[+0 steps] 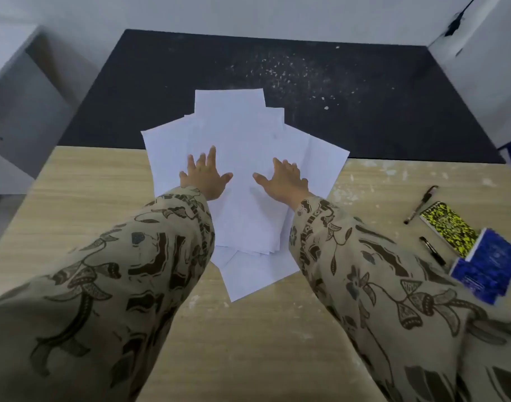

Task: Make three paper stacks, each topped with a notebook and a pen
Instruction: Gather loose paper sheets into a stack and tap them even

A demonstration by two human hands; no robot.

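Note:
A loose, fanned pile of white paper sheets (242, 134) lies across the middle of the wooden table (83, 198), its far end hanging past the table's back edge. My left hand (204, 175) rests flat on the pile's left part with fingers spread. My right hand (283, 179) lies flat on its right part, fingers apart. At the right lie a yellow-and-black notebook (448, 224), a blue notebook (495, 256) overlapping another blue notebook (477, 282), and two black pens: one (421, 204) beside the yellow notebook, one (432, 250) nearer me.
Beyond the table's back edge is a dark floor (321, 76) speckled with white flecks. White walls or panels stand at the left (22, 91) and far right (486, 68). My patterned sleeves cover the front of the table.

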